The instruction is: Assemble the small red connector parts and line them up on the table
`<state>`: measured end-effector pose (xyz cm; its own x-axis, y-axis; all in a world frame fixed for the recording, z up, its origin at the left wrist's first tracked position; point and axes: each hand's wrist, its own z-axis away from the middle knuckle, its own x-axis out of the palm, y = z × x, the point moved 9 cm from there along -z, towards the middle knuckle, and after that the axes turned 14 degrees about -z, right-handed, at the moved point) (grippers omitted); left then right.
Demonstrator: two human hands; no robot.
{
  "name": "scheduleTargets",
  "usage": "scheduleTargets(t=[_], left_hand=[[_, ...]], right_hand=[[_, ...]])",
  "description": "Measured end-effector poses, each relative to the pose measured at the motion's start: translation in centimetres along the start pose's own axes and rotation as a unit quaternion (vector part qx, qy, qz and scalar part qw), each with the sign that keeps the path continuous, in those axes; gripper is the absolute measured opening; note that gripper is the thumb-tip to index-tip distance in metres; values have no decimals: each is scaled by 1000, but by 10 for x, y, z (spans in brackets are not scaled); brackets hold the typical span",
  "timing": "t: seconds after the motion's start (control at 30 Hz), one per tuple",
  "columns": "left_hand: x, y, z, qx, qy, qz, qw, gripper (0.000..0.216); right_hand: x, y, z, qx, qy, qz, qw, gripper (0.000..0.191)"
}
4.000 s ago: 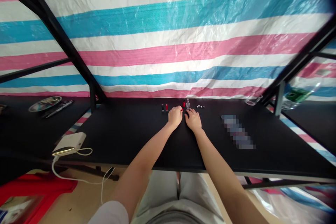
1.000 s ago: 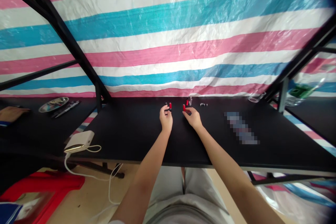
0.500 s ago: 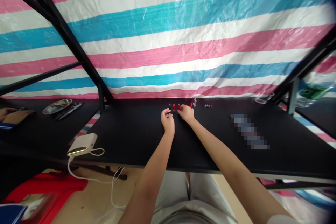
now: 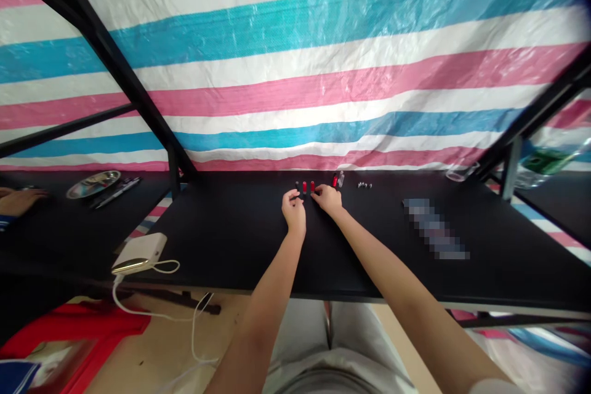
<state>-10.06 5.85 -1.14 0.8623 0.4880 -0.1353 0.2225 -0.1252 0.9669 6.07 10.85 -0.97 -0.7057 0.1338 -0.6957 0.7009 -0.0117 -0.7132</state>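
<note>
Several small upright cylinders stand in a short row near the back edge of the black table point(image 4: 240, 228). My left hand point(image 4: 294, 212) is closed, its curled fingers at the lower part of a small black cylinder point(image 4: 297, 185) with a light top. Beside it stands a small red cylinder point(image 4: 305, 186), between my two hands. The fingertips of my right hand point(image 4: 329, 199) pinch another red cylinder point(image 4: 313, 186). Just behind the right hand are a red and black piece point(image 4: 335, 180) and a clear piece point(image 4: 341, 179).
Several tiny shiny pieces point(image 4: 364, 185) lie right of the row. Farther right are a blurred flat packet point(image 4: 435, 229) and a clear cup point(image 4: 462, 171). At left sit a white box point(image 4: 141, 252) with a cable, a metal dish point(image 4: 93, 184), pens point(image 4: 117, 192) and another person's hand point(image 4: 21, 202).
The view has shifted slightly, so most things sit a little farther left. Both hands stay at the same cylinders, with almost no visible movement.
</note>
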Motion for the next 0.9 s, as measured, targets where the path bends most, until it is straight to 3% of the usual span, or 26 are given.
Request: scheduleTargets(t=[0.1,0.2,0.3,0.4,0.47,0.6,0.73,0.9], left_hand=[[3,5,2,24,-13,-35,999,23],[16,25,13,127,-58,-109,984,22],[48,45,36,265,-159,-196,931,35],[83,52,55,343,-253,-282,860,54],[102,54,55,355,-273,-339,827,62],[132,51,38,314,-274,-447,791,65],[151,51,28,301,-255,-498,772,61],[161,58,22,312,-210,-523,765,38]], right_hand=[[-16,5,11,-38,22,-43,998,19],[-47,18,26,-78,105,-163,978,23],[-75,43,40,-66,206,-262,941,31],[-87,59,44,-51,256,-312,914,32],[-89,66,42,-42,270,-330,904,31],[-85,72,38,-28,267,-342,900,30],[-84,75,36,-30,262,-339,903,29],[-84,77,32,-31,261,-326,908,27]])
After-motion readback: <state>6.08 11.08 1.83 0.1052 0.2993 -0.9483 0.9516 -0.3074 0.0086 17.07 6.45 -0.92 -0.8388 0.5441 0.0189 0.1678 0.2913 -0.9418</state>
